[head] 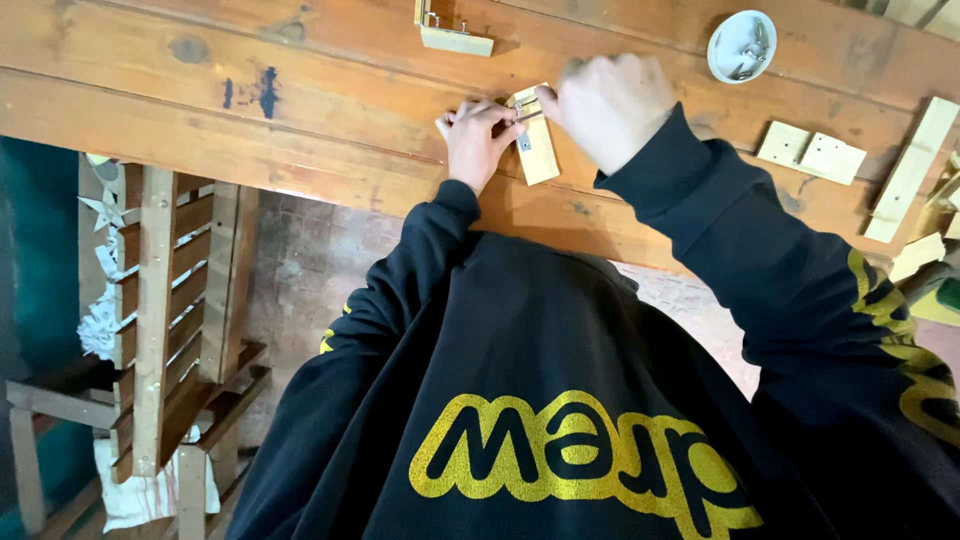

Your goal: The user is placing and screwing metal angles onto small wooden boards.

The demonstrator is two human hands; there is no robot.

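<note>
A small pale wooden block (536, 150) lies flat on the wooden workbench (330, 130), just above the centre of the view, with a little metal fitting (524, 112) at its far end. Both hands meet on it. The left hand (477, 140), at the block's 9 o'clock, has its fingertips pinched on the fitting. The right hand (610, 105), at 2 o'clock, is curled, with thumb and forefinger closing on the same end of the block; what exactly sits between them is too small to tell.

The block looks light, stiff and dry, so it should not slip in bare fingers, but being so light it would likely slide on the bench unless pressed down. Its long side edges offer the surest hold; the fitting seems small and fiddly, a thing for fingertips only.

Going outward: at 12 o'clock from the block another small wooden assembly (452, 30) sits near the top edge. At 2 o'clock, well apart, stands a white round dish (741, 46) with small metal parts in it. At 3 o'clock lie two pale square pieces (811, 153) side by side, and beyond them a long pale strip (912, 168). At 8 o'clock, below the bench, stands a slatted wooden frame (170, 320)
</note>
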